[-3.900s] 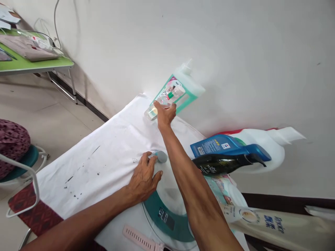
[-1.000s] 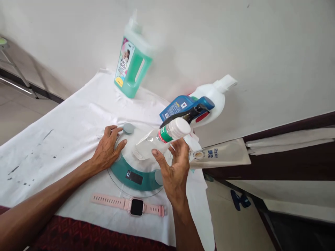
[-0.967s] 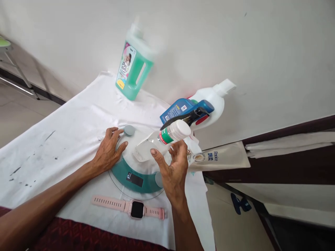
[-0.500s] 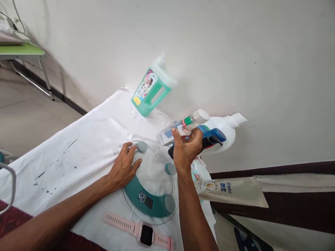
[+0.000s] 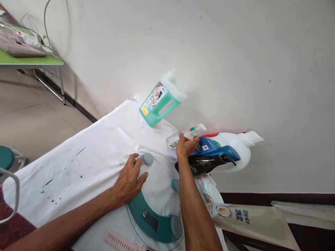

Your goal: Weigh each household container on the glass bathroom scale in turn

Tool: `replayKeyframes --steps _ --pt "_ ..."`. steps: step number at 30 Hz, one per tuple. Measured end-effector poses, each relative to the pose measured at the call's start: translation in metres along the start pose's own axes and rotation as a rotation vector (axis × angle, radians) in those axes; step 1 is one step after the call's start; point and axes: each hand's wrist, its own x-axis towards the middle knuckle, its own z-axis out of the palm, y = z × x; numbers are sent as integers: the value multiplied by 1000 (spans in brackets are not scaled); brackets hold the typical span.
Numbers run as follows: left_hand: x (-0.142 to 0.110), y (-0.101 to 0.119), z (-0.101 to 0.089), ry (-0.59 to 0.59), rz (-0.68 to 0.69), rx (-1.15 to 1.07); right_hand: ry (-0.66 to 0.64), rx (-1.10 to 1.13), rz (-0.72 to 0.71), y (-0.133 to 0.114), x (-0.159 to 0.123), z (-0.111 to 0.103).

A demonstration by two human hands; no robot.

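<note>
My left hand (image 5: 132,177) lies with fingers apart on the edge of a round glass bathroom scale (image 5: 137,206). This scale has a teal curved band, grey round pads and a small dark display. Higher up, my right hand (image 5: 187,148) is closed around a clear plastic bottle (image 5: 174,140) with a white cap, tilted at the far edge of the scale. Close beside that hand are a blue bottle (image 5: 205,148), a black pump bottle (image 5: 202,164) and a large white bottle (image 5: 243,158). Part of a pink watch strap (image 5: 117,240) shows at the bottom.
A green detergent jug (image 5: 150,118) stands on the white cloth (image 5: 104,139) by the wall. At right is a beige Rejoice bottle (image 5: 251,221). A green table (image 5: 31,62) with items and a teal stool (image 5: 6,158) are at left.
My right hand has moved the clear bottle away from the scale's middle, towards the group of bottles. My left hand stays on the scale's edge. The view has shifted, so everything sits lower.
</note>
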Motion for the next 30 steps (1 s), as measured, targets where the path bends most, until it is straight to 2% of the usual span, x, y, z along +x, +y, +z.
replayKeyframes --steps 4,6,8,10,12,14,16,20,23,26,28,30 --pt "-1 0 1 16 4 0 27 -1 -74 -11 -3 -18" --pt "-2 -1 2 19 3 -10 83 11 -204 -28 -10 -25" --pt "-2 -1 3 22 3 -18 81 78 -394 -50 -16 -23" --pt "-2 -1 3 23 5 -13 -20 203 -492 -73 -17 -8" --pt "-2 -1 3 19 7 -7 -125 335 -369 -91 -10 17" --pt "-2 -1 3 13 7 -12 -152 449 -133 -104 5 47" --pt "-2 -2 4 9 8 -22 -183 537 37 -112 21 72" --pt "-3 -4 9 -7 -15 -38 -346 661 134 -119 43 100" --pt "-4 -5 11 -7 -37 -52 -395 745 198 -128 44 104" --pt "-4 -4 10 -20 -63 -77 -299 827 257 -141 35 97" --pt "-4 -2 8 -37 -79 -88 -232 849 255 -150 26 85" --pt "-3 -1 7 -46 -85 -95 -217 849 205 -155 15 64"
